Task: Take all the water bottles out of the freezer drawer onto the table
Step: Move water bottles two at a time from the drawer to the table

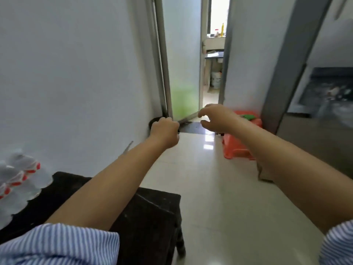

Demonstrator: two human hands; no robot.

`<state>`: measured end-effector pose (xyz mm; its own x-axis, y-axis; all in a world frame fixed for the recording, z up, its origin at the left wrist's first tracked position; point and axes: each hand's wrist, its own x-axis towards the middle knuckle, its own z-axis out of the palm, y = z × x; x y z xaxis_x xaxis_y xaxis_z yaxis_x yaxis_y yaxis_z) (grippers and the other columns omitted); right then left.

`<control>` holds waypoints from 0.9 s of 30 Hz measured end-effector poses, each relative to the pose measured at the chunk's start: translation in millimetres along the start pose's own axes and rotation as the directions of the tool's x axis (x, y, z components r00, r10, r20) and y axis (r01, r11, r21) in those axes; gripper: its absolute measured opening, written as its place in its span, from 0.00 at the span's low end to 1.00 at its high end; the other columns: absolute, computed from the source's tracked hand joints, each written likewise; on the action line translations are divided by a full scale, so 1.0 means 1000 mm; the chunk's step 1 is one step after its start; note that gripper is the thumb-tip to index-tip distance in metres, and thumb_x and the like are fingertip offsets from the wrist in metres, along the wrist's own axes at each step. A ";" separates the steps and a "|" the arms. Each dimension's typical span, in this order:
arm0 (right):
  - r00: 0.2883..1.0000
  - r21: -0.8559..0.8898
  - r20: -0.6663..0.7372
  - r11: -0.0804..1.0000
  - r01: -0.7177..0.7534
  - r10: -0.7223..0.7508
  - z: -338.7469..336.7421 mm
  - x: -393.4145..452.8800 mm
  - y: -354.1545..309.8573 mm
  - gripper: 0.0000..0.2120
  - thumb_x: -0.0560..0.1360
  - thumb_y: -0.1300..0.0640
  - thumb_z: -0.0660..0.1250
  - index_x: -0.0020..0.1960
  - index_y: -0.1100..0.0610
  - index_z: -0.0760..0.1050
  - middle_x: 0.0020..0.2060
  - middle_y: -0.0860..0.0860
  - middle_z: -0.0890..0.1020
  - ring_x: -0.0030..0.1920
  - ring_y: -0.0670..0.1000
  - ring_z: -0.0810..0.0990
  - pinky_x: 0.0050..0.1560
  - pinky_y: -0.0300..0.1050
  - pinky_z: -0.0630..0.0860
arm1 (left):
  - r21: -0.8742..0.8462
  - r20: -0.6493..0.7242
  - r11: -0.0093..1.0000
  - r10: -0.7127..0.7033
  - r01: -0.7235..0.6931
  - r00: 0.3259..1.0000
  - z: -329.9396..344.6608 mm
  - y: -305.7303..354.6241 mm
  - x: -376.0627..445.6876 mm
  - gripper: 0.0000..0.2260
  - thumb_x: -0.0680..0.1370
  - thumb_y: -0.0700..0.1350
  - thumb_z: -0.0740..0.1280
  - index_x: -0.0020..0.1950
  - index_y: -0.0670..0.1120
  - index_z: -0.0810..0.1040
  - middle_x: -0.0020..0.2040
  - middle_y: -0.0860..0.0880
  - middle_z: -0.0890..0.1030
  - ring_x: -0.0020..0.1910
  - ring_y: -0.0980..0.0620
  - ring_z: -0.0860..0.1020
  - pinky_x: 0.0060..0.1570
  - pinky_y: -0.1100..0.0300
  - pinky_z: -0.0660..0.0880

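Observation:
Several frosted water bottles (18, 176) with red-and-white labels stand on the dark table (152, 217) at the lower left, partly cut off by the frame edge. Both my arms stretch forward over the floor, away from the bottles. My left hand (165, 133) is curled into a fist and holds nothing I can see. My right hand (215, 117) hovers with curved fingers and thumb apart, holding nothing. At the right edge stands the grey fridge (286, 73), where a dark blurred compartment (328, 92) shows. No bottle there can be made out.
An orange plastic stool (238, 148) with a green item (248, 117) on it stands on the pale tiled floor beside the fridge. A white wall runs along the left. A glass door (183, 73) and a narrow doorway to another room lie straight ahead.

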<state>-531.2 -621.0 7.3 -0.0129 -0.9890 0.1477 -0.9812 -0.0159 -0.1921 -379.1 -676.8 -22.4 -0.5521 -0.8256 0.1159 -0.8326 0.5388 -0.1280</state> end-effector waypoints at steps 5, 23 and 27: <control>0.975 0.002 -0.005 0.975 -0.221 0.221 -0.025 -0.037 0.163 0.15 0.77 0.59 0.59 0.62 0.60 0.74 0.60 0.58 0.77 0.60 0.58 0.75 0.58 0.46 0.71 | -0.055 -0.022 0.980 0.191 -0.192 0.981 -0.009 0.145 0.092 0.13 0.78 0.42 0.58 0.60 0.40 0.75 0.58 0.41 0.75 0.60 0.41 0.73 0.54 0.52 0.72; 0.795 -0.006 -0.017 0.795 -0.606 0.606 -0.084 -0.048 0.602 0.10 0.76 0.61 0.59 0.43 0.56 0.79 0.37 0.46 0.75 0.42 0.51 0.73 0.36 0.33 0.63 | -0.143 0.048 0.869 0.483 -0.473 0.874 0.003 0.494 0.385 0.13 0.78 0.44 0.59 0.58 0.40 0.76 0.59 0.40 0.77 0.58 0.41 0.76 0.56 0.49 0.75; 0.730 0.008 0.002 0.730 -0.683 0.683 -0.081 -0.022 0.685 0.09 0.76 0.62 0.59 0.44 0.59 0.78 0.47 0.58 0.80 0.49 0.56 0.75 0.43 0.42 0.67 | -0.171 0.080 0.827 0.553 -0.535 0.829 0.017 0.551 0.464 0.15 0.78 0.45 0.60 0.61 0.40 0.75 0.60 0.39 0.75 0.60 0.39 0.75 0.58 0.48 0.74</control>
<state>-1218.4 -597.9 -49.0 -0.6797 -0.7330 -0.0252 -0.7059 0.6631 -0.2489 -1093.2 -766.2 -55.8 -0.9151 -0.3997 -0.0539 -0.4003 0.9164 0.0009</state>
